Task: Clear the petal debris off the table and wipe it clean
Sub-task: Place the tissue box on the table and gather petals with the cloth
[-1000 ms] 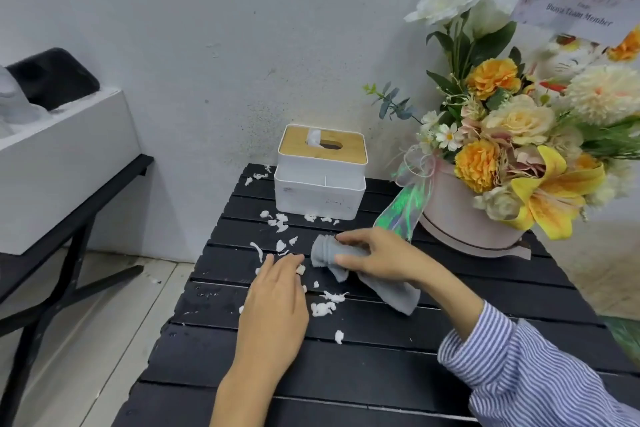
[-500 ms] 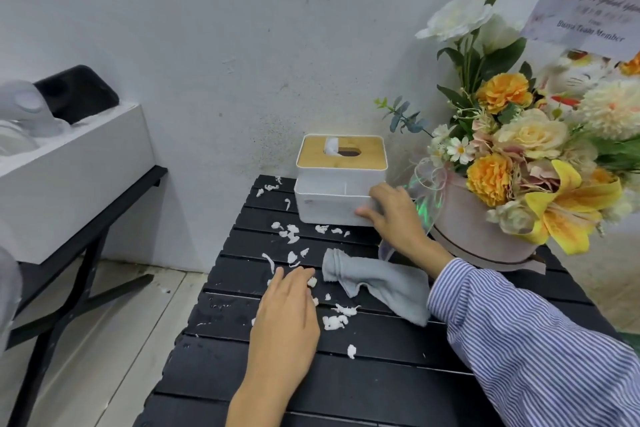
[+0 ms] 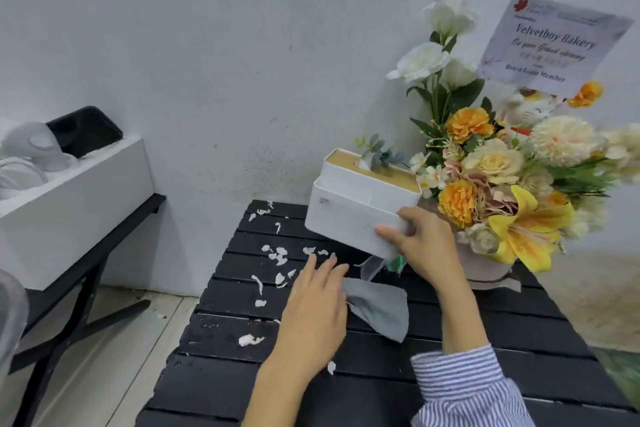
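Observation:
White petal scraps (image 3: 279, 257) lie scattered over the black slatted table (image 3: 381, 392), mostly on its far left part. A grey cloth (image 3: 381, 310) lies crumpled near the table's middle. My left hand (image 3: 313, 308) lies flat on the slats with straight fingers, touching the cloth's left edge. My right hand (image 3: 420, 244) grips the front right corner of the white tissue box (image 3: 349, 215) with a wooden lid, which hangs tilted above the table's far side.
A flower arrangement (image 3: 502, 184) in a pink round box stands at the table's far right, with a card above it. A white box (image 3: 69, 208) on a black bench stands to the left, across a gap of floor. A wall is close behind.
My right hand let go of the cloth, reached to the tissue box, gripped it and lifted it off the table. My left hand slid a little toward the cloth.

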Action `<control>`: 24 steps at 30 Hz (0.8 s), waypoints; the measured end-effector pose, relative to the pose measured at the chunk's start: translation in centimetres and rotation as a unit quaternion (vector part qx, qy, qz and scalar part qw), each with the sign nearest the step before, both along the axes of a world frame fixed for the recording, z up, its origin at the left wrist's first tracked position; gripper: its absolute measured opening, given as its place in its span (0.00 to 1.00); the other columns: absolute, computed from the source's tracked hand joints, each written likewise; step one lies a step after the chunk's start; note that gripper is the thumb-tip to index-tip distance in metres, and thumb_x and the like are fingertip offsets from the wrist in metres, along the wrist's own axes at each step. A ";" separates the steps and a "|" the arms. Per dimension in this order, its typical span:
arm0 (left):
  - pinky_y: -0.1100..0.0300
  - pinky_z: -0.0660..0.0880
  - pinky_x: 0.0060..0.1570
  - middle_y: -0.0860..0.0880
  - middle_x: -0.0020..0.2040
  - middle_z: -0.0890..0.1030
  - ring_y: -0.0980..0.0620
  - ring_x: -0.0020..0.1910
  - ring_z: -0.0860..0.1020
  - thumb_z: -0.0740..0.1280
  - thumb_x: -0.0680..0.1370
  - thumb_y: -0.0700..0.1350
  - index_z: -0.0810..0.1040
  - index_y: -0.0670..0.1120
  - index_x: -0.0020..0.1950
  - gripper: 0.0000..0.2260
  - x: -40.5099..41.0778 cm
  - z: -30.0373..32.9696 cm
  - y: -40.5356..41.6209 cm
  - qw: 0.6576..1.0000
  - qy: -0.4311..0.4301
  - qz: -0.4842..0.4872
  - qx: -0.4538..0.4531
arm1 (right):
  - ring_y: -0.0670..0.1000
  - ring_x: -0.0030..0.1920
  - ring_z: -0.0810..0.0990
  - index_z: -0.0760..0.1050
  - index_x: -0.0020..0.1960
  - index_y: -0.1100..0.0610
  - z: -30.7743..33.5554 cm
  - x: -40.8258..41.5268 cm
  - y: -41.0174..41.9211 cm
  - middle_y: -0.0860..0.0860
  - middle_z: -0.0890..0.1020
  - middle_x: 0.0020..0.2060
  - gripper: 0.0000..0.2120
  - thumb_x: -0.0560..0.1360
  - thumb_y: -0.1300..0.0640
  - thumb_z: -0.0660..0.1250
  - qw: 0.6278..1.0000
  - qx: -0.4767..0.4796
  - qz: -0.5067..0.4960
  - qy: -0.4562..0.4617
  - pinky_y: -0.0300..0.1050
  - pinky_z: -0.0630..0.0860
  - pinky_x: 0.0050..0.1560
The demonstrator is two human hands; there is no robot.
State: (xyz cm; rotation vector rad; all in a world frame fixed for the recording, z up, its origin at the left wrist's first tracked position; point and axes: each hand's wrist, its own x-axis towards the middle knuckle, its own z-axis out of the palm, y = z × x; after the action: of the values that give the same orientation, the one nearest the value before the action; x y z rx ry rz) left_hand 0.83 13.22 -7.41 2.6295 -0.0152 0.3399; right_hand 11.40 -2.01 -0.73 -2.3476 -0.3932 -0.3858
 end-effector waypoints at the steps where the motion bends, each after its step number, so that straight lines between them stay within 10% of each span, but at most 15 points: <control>1: 0.57 0.45 0.75 0.54 0.77 0.55 0.51 0.77 0.45 0.53 0.82 0.48 0.55 0.51 0.76 0.22 1.4 0.3 -0.2 0.998 0.010 -0.036 0.049 | 0.51 0.43 0.73 0.79 0.49 0.57 -0.1 -0.4 0.0 0.49 0.76 0.42 0.13 0.70 0.49 0.72 1.000 0.018 0.011 -0.001 0.42 0.67 0.44; 9: 0.48 0.64 0.63 0.44 0.62 0.71 0.43 0.62 0.68 0.55 0.81 0.54 0.65 0.55 0.72 0.19 8.2 -0.6 -0.5 0.962 0.128 -0.187 0.154 | 0.57 0.41 0.79 0.78 0.40 0.56 0.2 2.0 -0.1 0.54 0.80 0.36 0.09 0.70 0.50 0.72 0.995 0.093 0.042 0.012 0.58 0.78 0.44; 18: 0.64 0.71 0.47 0.59 0.47 0.81 0.64 0.46 0.76 0.58 0.81 0.51 0.77 0.56 0.58 0.10 8.3 5.4 11.2 0.990 0.062 -0.099 -0.078 | 0.50 0.34 0.85 0.81 0.45 0.53 0.2 1.6 -0.3 0.52 0.82 0.45 0.07 0.69 0.52 0.74 0.978 0.193 0.034 0.075 0.55 0.83 0.40; 24: 0.57 0.71 0.51 0.42 0.59 0.80 0.43 0.56 0.78 0.57 0.82 0.47 0.73 0.45 0.66 0.15 16.0 4.6 18.3 0.992 -0.032 0.114 -0.049 | 0.53 0.34 0.85 0.82 0.48 0.56 -0.3 1.4 0.8 0.54 0.81 0.48 0.09 0.69 0.54 0.74 0.973 0.212 0.014 0.087 0.55 0.83 0.42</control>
State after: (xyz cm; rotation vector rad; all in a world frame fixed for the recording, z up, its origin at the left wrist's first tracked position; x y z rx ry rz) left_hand 16.85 31.50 -2.80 2.5252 0.2755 0.4886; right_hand 12.84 -1.17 -0.99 -1.9379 -0.2315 -0.2221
